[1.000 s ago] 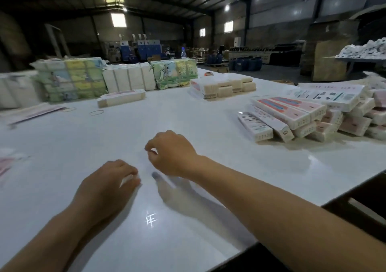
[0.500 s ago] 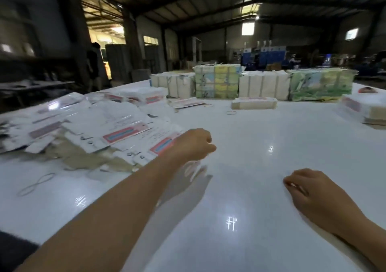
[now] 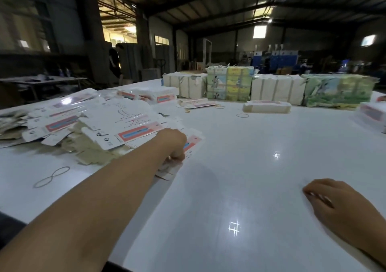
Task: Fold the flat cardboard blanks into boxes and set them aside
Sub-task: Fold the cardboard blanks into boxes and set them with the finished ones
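A loose heap of flat cardboard blanks (image 3: 117,123), white with red and blue print, spreads over the left of the white table (image 3: 240,167). My left hand (image 3: 173,144) reaches onto the heap's near right edge, fingers curled down onto a blank (image 3: 193,144) there; the fingertips are hidden, so the grip is not plain. My right hand (image 3: 338,207) rests low over the bare table at the right, fingers loosely bent and holding nothing. One folded box (image 3: 267,106) lies further back.
Wrapped bundles (image 3: 229,85) line the table's far edge, with more white stacks (image 3: 277,89) beside them. Rubber bands (image 3: 52,176) lie on the table. More boxes (image 3: 371,112) sit at the right edge. A person (image 3: 114,62) stands beyond the table at the back left.
The view has swung left from the folded boxes to the heap of blanks. My left hand has stretched out onto the heap's edge; my right hand stays low over the table.
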Available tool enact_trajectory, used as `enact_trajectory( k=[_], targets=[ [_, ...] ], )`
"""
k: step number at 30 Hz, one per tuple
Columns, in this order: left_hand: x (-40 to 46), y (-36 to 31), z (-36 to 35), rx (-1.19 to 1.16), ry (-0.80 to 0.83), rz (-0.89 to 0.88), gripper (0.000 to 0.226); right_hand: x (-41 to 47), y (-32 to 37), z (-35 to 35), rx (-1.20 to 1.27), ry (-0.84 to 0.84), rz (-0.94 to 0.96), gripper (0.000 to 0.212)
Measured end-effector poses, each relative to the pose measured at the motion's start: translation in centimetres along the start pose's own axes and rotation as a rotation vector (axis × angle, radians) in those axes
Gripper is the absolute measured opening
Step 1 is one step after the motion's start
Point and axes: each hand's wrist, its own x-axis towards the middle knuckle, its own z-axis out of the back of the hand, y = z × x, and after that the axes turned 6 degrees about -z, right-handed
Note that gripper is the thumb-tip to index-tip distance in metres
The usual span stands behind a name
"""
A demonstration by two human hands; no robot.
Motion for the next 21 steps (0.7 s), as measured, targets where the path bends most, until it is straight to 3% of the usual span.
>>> enact_trajectory(
  k=[2,7,12,15,17,19,21],
  targets=[
    [-0.1,-0.5,0.1,0.021,0.025,-0.014,0.024,-0.2,0.5,0.4,-0.001,0.002,-0.010,0.014],
    [-0.6,-2.1,-1.6,0.126,-0.112,-0.012,0.028,-0.4,0.9,0.9,-0.018,0.031,-0.042,0.015],
    [-1.6,-3.6,-0.6,-0.160,-0.288,0.066,0.027,0.0,0.7,0.6,-0.061,0.062,-0.040,0.019],
    [-2.7,-8.7,0.6,-0.299,-0.484,-0.102,0.045,0.5,0.3,0.3,0.018,0.086,-0.071,0.020],
    [-3.4,-12.5,1.3,-0.341,-0.675,-0.266,0.050,0.6,0.4,1.0,0.324,-0.028,-0.207,0.019],
    [-3.9,-15.5,2.0,-0.350,-0.842,-0.386,0.052,0.9,0.3,2.5,0.922,-0.154,-0.445,0.031],
    [-4.6,-17.5,2.4,-0.333,-0.955,-0.478,0.050,1.3,0.1,4.0,1.501,-0.168,-0.629,0.051]
  ],
)
